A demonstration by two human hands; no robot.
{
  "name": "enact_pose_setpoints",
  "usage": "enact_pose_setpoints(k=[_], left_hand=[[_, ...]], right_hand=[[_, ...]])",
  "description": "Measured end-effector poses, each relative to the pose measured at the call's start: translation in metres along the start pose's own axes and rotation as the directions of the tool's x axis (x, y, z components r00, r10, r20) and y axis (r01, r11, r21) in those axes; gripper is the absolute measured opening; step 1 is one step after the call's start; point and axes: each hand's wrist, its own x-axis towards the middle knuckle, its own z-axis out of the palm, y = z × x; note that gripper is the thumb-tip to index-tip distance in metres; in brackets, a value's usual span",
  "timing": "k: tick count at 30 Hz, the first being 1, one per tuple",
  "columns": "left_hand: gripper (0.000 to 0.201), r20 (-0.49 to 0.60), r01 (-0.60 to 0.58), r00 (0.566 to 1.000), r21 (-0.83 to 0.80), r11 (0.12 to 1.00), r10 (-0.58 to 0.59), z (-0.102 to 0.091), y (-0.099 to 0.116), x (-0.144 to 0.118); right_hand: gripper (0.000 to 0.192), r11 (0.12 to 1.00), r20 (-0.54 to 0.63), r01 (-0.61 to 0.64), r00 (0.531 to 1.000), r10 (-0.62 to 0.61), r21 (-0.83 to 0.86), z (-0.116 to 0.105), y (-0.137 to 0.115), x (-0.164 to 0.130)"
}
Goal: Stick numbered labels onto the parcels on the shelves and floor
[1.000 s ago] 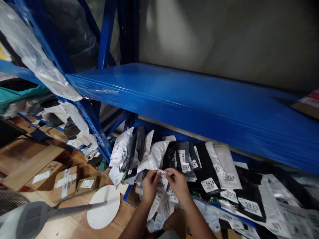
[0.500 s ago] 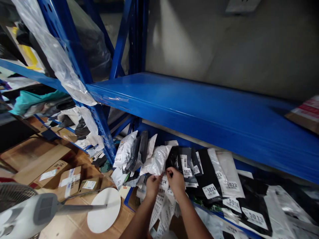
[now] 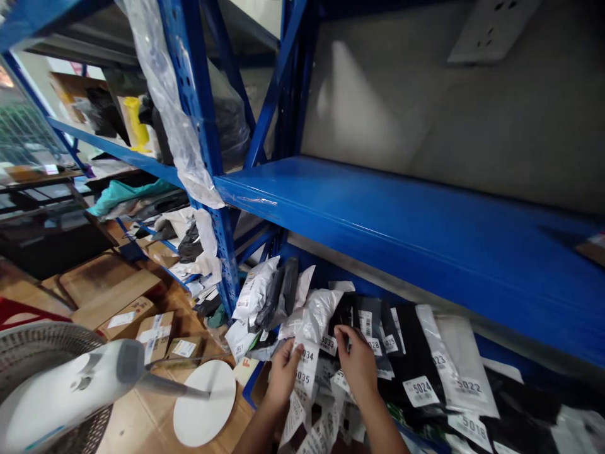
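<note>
In my left hand (image 3: 283, 373) is a long strip of printed number labels (image 3: 308, 362), pinched at its upper edge; 5034 and 5035 show, and lower loops hang down curled. My right hand (image 3: 355, 356), thumb and forefinger bent together, is at the edge of a single label 5033 (image 3: 328, 344), which looks pinched there and lies before a black packet (image 3: 343, 311). Just behind my hands leans a shiny white plastic packet (image 3: 319, 312). Right of them stand dark packets with labels 5028 (image 3: 374, 345) and 5024 (image 3: 420, 391).
A blue shelf board (image 3: 378, 217) spans above my hands, joined to a perforated blue upright (image 3: 225, 265). A white fan (image 3: 101, 378) stands at lower left, near a white round disc (image 3: 203, 403). Cardboard boxes (image 3: 155, 331) lie behind it.
My hands have moved apart, and label 5033 now sits separate from the strip, beside my right fingers. The view has swung left and up, showing more of the left racks.
</note>
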Motion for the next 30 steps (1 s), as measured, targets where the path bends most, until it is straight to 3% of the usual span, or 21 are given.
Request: enact_pose_setpoints(k=[3, 9, 16, 23, 30], left_hand=[[0.038, 0.009, -0.018, 1.000, -0.031, 0.999, 0.018, 0.005, -0.002, 0.020], [0.054, -0.136, 0.013, 0.991, -0.026, 1.000, -0.016, 0.017, -0.018, 0.037], [0.055, -0.071, 0.073, 0.995, -0.051, 0.996, -0.076, 0.021, -0.020, 0.031], [0.051, -0.081, 0.080, 0.994, 0.017, 0.997, -0.079, 0.022, -0.020, 0.035], [0.041, -0.066, 0.006, 0.998, 0.207, 0.978, 0.008, -0.001, -0.011, 0.006]], right_hand=[[0.026, 0.986, 0.102, 0.003, 0.995, -0.020, 0.168, -0.001, -0.017, 0.009], [0.014, 0.984, 0.134, 0.005, 0.991, -0.029, 0.180, 0.015, -0.027, 0.019], [0.016, 0.994, 0.068, -0.006, 0.998, -0.002, 0.113, 0.023, -0.019, 0.013], [0.018, 1.000, 0.016, -0.017, 1.000, 0.018, -0.013, 0.029, -0.015, 0.013], [0.014, 0.995, 0.049, -0.037, 0.998, 0.042, -0.097, 0.031, -0.013, 0.008]])
